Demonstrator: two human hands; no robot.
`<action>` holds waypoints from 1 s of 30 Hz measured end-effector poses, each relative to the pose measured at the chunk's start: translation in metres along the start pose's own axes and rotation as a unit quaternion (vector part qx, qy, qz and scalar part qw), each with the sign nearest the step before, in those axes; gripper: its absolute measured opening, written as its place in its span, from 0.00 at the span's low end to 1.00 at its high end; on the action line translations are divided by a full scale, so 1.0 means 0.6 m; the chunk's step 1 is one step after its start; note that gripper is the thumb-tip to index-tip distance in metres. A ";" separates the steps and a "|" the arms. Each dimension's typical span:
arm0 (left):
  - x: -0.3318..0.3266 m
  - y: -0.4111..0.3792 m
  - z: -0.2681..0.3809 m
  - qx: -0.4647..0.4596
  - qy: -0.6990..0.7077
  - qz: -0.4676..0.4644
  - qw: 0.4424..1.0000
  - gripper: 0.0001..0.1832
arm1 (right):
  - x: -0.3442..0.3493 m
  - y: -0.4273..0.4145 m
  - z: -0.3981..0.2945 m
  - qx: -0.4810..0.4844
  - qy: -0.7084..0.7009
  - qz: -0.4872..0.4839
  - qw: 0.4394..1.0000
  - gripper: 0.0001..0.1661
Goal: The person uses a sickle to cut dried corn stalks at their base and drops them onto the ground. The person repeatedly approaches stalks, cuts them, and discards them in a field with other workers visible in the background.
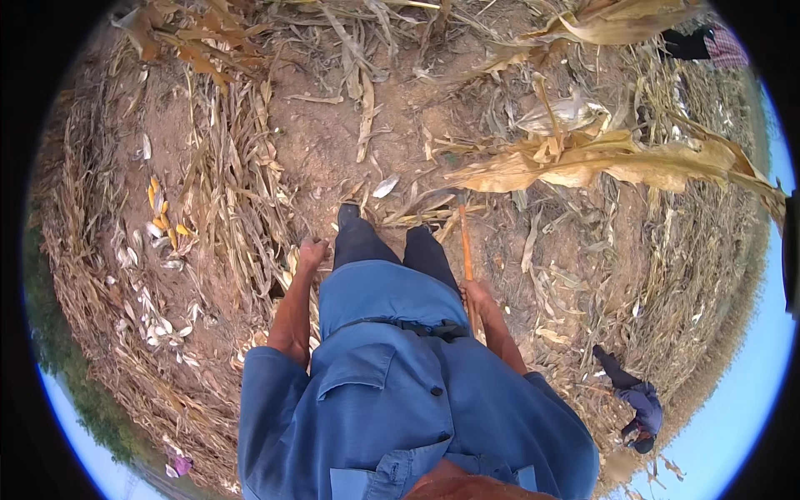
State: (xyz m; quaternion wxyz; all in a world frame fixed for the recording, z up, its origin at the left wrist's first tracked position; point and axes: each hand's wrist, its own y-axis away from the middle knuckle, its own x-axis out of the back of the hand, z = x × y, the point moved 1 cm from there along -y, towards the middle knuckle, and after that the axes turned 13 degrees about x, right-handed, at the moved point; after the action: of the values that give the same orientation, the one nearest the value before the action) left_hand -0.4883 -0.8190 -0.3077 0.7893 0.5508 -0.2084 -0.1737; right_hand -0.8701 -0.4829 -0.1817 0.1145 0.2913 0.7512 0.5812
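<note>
My right hand (pixel 478 294) grips the orange-brown wooden handle (pixel 465 240) of a long-handled sickle or hoe beside my right leg. The tool's dark curved blade (pixel 432 197) points left, just ahead of my feet, partly lost among dry leaves. My left hand (pixel 314 252) hangs beside my left leg with its fingers curled, and nothing shows in it. Close to it lies a row of dry corn stalks (pixel 234 181). Ahead on the right, a large dry corn leaf (pixel 594 169) on a stalk reaches across, with a husked ear (pixel 562 117) behind it.
Yellow corn cobs (pixel 164 219) lie in a small heap at left, near scattered pale husks (pixel 165 328). Bare brown soil (pixel 319 137) shows ahead. One bent-over person (pixel 640 403) is at lower right; another person (pixel 706 47) is at far upper right.
</note>
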 end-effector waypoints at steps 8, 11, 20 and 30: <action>-0.249 0.093 0.261 -0.219 -0.376 -0.020 0.900 0.29 | 0.028 -0.036 0.090 0.018 -0.258 0.012 0.966 0.06; -0.431 0.185 0.388 -0.313 -0.452 -0.085 0.831 0.41 | 0.029 -0.075 0.107 0.014 -0.322 0.071 0.944 0.06; -0.930 0.423 0.637 -0.594 -0.312 -0.179 0.719 0.54 | 0.048 -0.170 -0.072 0.125 -0.562 0.089 0.813 0.09; -1.006 0.342 0.673 -0.504 -0.142 -0.292 0.801 0.31 | -0.007 -0.338 -0.126 0.111 -0.659 0.127 0.733 0.08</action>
State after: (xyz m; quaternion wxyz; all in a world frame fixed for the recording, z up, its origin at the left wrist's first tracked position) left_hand -1.2040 -0.7687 -0.0740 0.8292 0.0798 -0.0307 -0.5523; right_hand -0.9672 -0.5774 -0.3503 0.4724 0.7047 0.5028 0.1658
